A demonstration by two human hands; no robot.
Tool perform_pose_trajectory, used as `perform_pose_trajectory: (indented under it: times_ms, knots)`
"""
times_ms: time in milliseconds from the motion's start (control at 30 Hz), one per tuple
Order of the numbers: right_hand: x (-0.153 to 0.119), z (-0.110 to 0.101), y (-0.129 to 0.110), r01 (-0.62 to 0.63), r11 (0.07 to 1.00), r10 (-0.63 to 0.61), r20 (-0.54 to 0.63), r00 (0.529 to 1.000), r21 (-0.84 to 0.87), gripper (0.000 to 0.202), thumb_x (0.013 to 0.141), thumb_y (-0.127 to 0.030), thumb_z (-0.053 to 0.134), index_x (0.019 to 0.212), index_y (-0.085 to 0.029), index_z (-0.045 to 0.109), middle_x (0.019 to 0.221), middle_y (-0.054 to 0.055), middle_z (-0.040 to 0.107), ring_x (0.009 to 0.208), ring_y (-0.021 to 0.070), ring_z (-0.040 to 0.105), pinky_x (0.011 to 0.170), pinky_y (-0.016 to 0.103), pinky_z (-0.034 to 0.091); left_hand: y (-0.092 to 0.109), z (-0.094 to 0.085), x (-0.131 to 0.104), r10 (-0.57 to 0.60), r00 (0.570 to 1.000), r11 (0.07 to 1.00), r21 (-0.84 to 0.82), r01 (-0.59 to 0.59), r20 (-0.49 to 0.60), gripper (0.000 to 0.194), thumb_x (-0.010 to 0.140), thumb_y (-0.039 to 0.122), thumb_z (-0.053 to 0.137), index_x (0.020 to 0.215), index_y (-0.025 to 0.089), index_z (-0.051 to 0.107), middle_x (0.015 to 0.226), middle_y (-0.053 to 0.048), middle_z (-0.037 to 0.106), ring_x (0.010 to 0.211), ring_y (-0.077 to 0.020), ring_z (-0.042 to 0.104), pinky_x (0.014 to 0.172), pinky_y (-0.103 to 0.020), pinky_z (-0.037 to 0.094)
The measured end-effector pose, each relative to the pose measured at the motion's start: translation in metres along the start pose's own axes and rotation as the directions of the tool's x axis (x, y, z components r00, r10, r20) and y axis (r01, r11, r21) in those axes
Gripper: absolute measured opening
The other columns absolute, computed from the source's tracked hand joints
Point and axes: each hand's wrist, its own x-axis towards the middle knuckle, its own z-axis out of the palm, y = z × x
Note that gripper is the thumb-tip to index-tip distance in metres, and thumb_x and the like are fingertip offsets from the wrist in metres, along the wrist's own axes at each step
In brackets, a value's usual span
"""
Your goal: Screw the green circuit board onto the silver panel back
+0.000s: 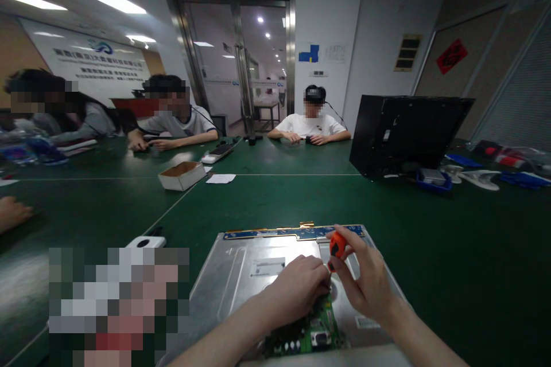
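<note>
A flat silver metal panel (235, 264) lies on the table in front of me, with a narrow blue circuit strip (262, 233) along its far edge. On its near part sits a green circuit board (322, 321), partly covered by my arm. My right hand (373, 281) grips an orange and black screwdriver (337, 245) by the handle, held roughly upright with the tip downward over the board's far end. Close against the screwdriver's lower end is my left hand (297, 287). Its fingers are curled together, and what they pinch is hidden.
A large black monitor-like case (404, 132) stands at the right, beside a blue tray (433, 179). An open white box (183, 176) and paper (221, 178) lie farther left. Several people sit around the green table (275, 198); another person's hand (12, 213) rests at the left edge.
</note>
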Motion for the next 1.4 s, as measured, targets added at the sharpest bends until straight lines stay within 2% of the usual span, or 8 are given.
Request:
perform_pose_trajectory:
  times_ms: [267,567,667,800,900,1033,1200,1400]
  knots:
    - [-0.0015,0.0019,0.0021,-0.003,1.0,0.003,0.009,1.0,-0.003,0.041,0.103,-0.021,0.045,0.144,-0.016,0.042,0.104,0.011,0.073,0.063,0.0153,0.067,0.059,0.029,0.058,-0.0022,0.003,0.0004,0.019,1.0,1.0,0.009,-0.019,-0.006,0.009,0.095,0.015,0.064,0.103,0.019,0.063,0.105,-0.007,0.069,0.098,-0.0246,0.065,0.084,-0.034,0.05]
    - [0.0022,0.0023,0.0003,0.0,1.0,0.0,0.001,1.0,0.004,0.036,0.103,-0.021,0.045,0.139,-0.017,0.043,0.092,0.006,0.068,0.063,0.0148,0.062,0.055,0.026,0.054,-0.0038,0.0048,0.0002,0.019,1.0,1.0,0.006,-0.019,-0.016,0.011,0.095,0.014,0.061,0.104,0.019,0.064,0.105,-0.008,0.069,0.097,-0.0243,0.064,0.084,-0.034,0.05]
    - [0.0033,0.0035,0.0017,0.006,1.0,-0.006,-0.009,1.0,0.008,0.034,0.103,-0.024,0.047,0.137,-0.017,0.044,0.089,0.004,0.066,0.063,0.0147,0.061,0.054,0.026,0.054,-0.0045,0.0061,0.0005,0.036,0.999,0.999,-0.016,-0.037,-0.039,0.01,0.094,0.012,0.062,0.101,0.019,0.065,0.104,-0.007,0.069,0.098,-0.0236,0.064,0.085,-0.033,0.049]
    - [0.0037,0.0043,0.0035,0.003,1.0,-0.004,-0.039,0.999,-0.03,0.031,0.102,-0.028,0.054,0.132,-0.021,0.049,0.089,0.003,0.063,0.065,0.015,0.061,0.054,0.026,0.054,-0.0048,0.007,0.0011,0.053,0.996,0.998,-0.021,-0.054,-0.067,0.007,0.093,0.011,0.063,0.091,0.018,0.064,0.099,-0.005,0.069,0.088,-0.0212,0.064,0.077,-0.031,0.048]
    - [0.003,0.0036,0.0026,0.003,0.999,-0.004,-0.035,0.999,-0.046,0.032,0.101,-0.025,0.054,0.133,-0.021,0.05,0.091,0.004,0.065,0.065,0.0148,0.062,0.055,0.026,0.055,-0.0053,0.008,0.0013,0.043,0.998,0.999,-0.011,-0.043,-0.056,0.004,0.092,0.013,0.064,0.093,0.017,0.064,0.099,-0.006,0.069,0.088,-0.0224,0.064,0.076,-0.032,0.048]
    - [0.0007,0.0025,0.0006,-0.015,1.0,0.015,-0.006,1.0,-0.014,0.039,0.101,-0.021,0.048,0.141,-0.019,0.045,0.094,0.006,0.07,0.062,0.0147,0.064,0.055,0.027,0.056,-0.0056,0.0089,0.0005,0.031,0.998,0.999,-0.017,-0.031,-0.047,0.008,0.092,0.014,0.066,0.1,0.018,0.065,0.101,-0.007,0.069,0.096,-0.0242,0.064,0.082,-0.033,0.049]
    - [-0.0016,0.0023,0.0009,-0.009,1.0,0.009,0.011,1.0,-0.003,0.039,0.102,-0.019,0.044,0.141,-0.017,0.043,0.099,0.008,0.072,0.065,0.0151,0.067,0.057,0.027,0.057,-0.003,0.0057,-0.0002,0.016,1.0,1.0,0.01,-0.016,-0.024,0.008,0.093,0.014,0.065,0.1,0.018,0.065,0.102,-0.007,0.07,0.095,-0.0239,0.065,0.082,-0.033,0.049]
    - [0.0021,0.0048,0.0022,0.006,1.0,-0.007,-0.037,0.999,-0.019,0.034,0.102,-0.024,0.051,0.135,-0.021,0.046,0.089,0.003,0.068,0.061,0.0147,0.062,0.052,0.026,0.054,0.002,0.0024,0.0011,0.021,0.999,1.0,0.0,-0.021,-0.035,0.008,0.092,0.009,0.066,0.094,0.017,0.064,0.102,-0.006,0.071,0.093,-0.0231,0.066,0.079,-0.032,0.049]
